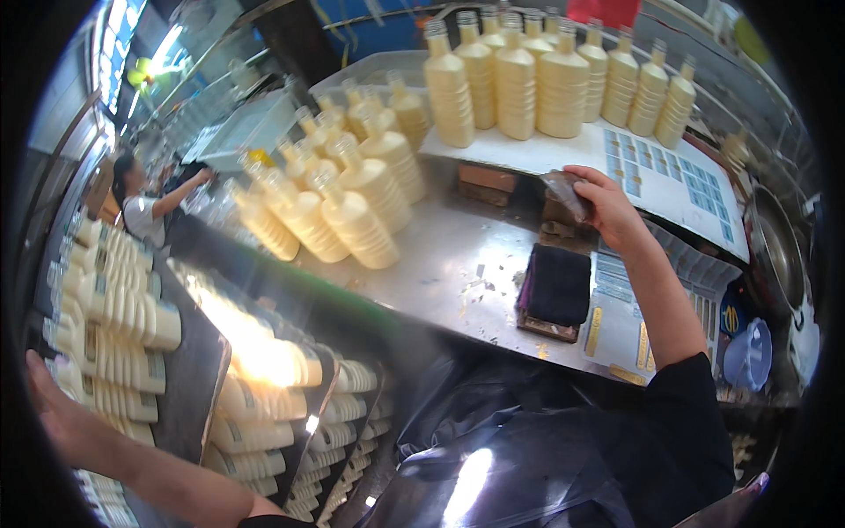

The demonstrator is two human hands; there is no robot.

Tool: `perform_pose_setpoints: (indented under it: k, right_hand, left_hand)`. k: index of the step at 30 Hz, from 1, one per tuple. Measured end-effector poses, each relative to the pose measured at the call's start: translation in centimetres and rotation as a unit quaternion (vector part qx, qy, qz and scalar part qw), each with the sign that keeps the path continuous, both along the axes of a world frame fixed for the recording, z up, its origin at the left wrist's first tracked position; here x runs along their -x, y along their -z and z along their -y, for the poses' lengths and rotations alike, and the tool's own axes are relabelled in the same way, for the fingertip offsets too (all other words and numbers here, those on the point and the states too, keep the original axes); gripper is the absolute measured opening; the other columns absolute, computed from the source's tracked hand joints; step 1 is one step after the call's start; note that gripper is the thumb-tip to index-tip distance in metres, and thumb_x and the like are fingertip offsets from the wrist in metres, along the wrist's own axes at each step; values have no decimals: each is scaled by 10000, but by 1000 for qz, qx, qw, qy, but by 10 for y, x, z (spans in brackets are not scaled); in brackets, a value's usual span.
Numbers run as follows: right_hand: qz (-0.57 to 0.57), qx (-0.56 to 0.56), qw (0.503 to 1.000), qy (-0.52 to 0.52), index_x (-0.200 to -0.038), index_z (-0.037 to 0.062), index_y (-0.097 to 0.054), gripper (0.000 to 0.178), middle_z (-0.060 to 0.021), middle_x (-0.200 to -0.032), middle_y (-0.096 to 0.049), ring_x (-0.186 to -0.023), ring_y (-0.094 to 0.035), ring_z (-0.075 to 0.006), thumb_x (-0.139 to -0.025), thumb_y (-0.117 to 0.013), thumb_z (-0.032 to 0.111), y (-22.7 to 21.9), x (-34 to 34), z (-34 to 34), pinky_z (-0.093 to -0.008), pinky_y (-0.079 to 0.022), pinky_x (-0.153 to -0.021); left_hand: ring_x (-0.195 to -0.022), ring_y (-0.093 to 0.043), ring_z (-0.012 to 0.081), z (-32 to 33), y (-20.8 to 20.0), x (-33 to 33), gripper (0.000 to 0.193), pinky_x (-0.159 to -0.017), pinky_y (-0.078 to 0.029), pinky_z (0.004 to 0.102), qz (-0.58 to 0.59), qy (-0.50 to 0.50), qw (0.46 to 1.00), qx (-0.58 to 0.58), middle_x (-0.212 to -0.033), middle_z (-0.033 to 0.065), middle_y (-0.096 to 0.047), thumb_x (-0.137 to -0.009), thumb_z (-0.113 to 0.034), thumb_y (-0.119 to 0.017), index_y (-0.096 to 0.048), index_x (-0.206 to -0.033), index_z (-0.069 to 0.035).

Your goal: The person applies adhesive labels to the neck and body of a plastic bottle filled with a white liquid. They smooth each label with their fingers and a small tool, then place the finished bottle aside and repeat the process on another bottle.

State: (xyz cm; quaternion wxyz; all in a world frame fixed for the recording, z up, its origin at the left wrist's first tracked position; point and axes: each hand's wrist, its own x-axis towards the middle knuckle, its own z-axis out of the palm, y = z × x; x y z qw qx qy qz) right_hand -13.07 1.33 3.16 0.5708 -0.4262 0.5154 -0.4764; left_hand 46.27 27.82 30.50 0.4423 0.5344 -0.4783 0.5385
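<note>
Holding: the right hand [612, 211] pinches a small translucent piece [568, 195] by the near edge of the white board [502, 151]; the grip covers part of it, and what it is made of is hard to tell.
Left hand [55, 409]: out at the far left of the person, beside the stacked bottles [114, 304]; its fingertips run into the dark rim, so I cannot tell whether it holds or touches one.
Cloth [560, 286]: black, folded over a block on the near part of the metal bench [440, 273], just nearer than the right hand; it hides most of the block.
Label sheets [616, 304]: to the right of the cloth, partly hidden by the right forearm.
White board: carries blue stickers and a row of cream bottles [561, 92]; the rear ones are partly hidden by those in front. Bricks [487, 179] show beneath it, in shadow.
Bench bottles [363, 231]: grouped left of the board, overlapping.
Lower left: more bottles in a rack [251, 436], partly washed out by glare.
Right side: a blue basin [748, 354] and a round pan [775, 251].
Far left: a co-worker [145, 207], blurred.
</note>
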Motion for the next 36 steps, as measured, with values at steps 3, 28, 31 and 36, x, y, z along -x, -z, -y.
perform_pose_setpoints:
  k: [3,28,31,36]
  right_hand:
    - [38,11,999,-1,-1400,95,-587,399,-67,-1119,-645,-882,-630,-128,-1007,-521,64,-21,12,-30,-266,-548,-735]
    - [61,-88,993,50,-1104,40,-713,370,-71,-1127,-684,-1037,-646,-168,-841,-478,-73,8,72,-134,-294,-518,-896]
    - [65,-63,994,69,-1047,34,-727,296,-60,-1089,-704,-1004,-647,-152,-852,-517,-41,8,68,-144,-282,-504,-882]
    - [-48,-39,996,66,-970,5,-714,167,-109,-1094,-691,-873,-640,-119,-937,-620,140,-5,52,-138,-272,-529,-757]
  left_hand:
    - [-1306,-562,265,102,54,149,445,-1122,-436,411,20,284,949,-136,-1417,187,-581,-975,-25,-605,-526,-1395,94]
    - [-951,-627,82,512,169,317,280,-862,-486,251,-353,602,604,-384,-1078,24,-712,-992,-173,-699,-649,-1208,-2]
    - [-792,-594,41,447,148,344,172,-739,-474,209,-307,584,674,-332,-927,-25,-695,-965,-150,-753,-670,-1051,-26]
    - [-685,-606,35,369,114,353,253,-630,-479,198,-275,601,674,-331,-791,-21,-701,-849,-167,-866,-670,-926,-28]
